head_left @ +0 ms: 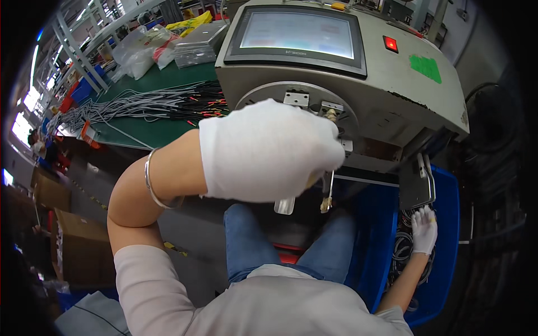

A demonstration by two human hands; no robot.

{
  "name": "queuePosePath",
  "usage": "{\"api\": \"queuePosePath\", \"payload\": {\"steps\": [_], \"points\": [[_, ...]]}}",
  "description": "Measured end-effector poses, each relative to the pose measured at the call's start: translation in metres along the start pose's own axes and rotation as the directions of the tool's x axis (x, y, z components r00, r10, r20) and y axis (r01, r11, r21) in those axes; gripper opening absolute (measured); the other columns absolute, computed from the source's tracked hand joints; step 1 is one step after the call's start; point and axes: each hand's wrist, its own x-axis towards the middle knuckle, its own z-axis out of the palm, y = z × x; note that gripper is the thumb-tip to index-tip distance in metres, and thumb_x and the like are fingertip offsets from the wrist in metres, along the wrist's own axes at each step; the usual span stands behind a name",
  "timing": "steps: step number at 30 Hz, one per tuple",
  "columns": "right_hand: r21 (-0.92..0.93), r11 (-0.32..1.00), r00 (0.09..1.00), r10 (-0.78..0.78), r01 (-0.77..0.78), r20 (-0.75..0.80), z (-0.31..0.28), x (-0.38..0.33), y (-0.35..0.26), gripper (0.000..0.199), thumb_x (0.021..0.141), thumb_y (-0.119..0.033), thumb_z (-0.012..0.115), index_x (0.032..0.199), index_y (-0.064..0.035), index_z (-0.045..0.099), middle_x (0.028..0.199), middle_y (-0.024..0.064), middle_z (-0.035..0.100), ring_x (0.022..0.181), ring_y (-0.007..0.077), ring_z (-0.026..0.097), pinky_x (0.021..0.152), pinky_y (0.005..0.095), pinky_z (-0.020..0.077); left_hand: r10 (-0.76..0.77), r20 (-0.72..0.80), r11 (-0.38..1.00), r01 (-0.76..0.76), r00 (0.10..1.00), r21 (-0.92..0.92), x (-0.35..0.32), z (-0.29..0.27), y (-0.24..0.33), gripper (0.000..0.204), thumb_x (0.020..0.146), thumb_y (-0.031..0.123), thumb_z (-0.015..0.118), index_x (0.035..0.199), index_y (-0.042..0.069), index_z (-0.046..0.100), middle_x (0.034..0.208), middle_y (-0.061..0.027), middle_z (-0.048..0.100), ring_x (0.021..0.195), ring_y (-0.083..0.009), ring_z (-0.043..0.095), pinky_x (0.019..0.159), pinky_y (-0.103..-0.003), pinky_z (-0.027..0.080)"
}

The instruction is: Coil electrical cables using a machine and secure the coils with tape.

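My left hand (272, 151), in a white glove, is raised in front of the machine's round metal disc (258, 96). Its fingers curl closed at the right end, and whatever they grip is hidden by the hand. Below the fist hangs a thin pale stem with a brass-coloured tip (326, 205). A clear plastic piece (284, 205) shows beside it; I cannot tell whether either is held. Lower right, my gloved right hand (424, 231) is over a blue bin (445, 246) of coiled cables (402, 249), fingers stretched out just below a metal chute plate (416, 185).
The beige machine (403, 84) carries a screen (297, 36) and a lit red switch (390, 43). Grey cables (140, 103) with black and red ends lie on the green bench (126, 130) at left, near plastic bags (140, 53). Cardboard boxes (84, 246) stand lower left.
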Motion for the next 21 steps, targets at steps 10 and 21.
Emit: {"api": "queuePosePath", "payload": {"steps": [10,21], "points": [[-0.538,0.193,0.43,-0.83,0.82,0.356,0.169,-0.103,-0.03,0.028,0.096,-0.017,0.052,0.117,0.0001,0.054,0.106,0.0134,0.062,0.094,0.0208,0.06,0.088,0.0327,0.0471,-0.148,-0.494,0.988,0.153,0.857,-0.03,0.004,0.03,-0.019,0.015,0.074,0.002,0.069,0.086,0.006,0.061,0.083,-0.0088,0.06,0.073,-0.0273,0.061,0.064,-0.034,0.05],[-0.257,0.005,0.214,-0.565,0.967,0.797,0.304,-0.103,0.023,0.024,0.071,-0.003,0.072,0.09,-0.005,0.059,0.084,0.0098,0.062,0.083,0.0289,0.06,0.076,0.0358,0.0478,-0.34,-0.742,0.94,0.213,0.578,-0.265,-0.014,0.067,-0.023,0.016,0.076,0.002,0.072,0.087,0.003,0.06,0.082,-0.0099,0.061,0.07,-0.023,0.062,0.065,-0.028,0.051]]}}
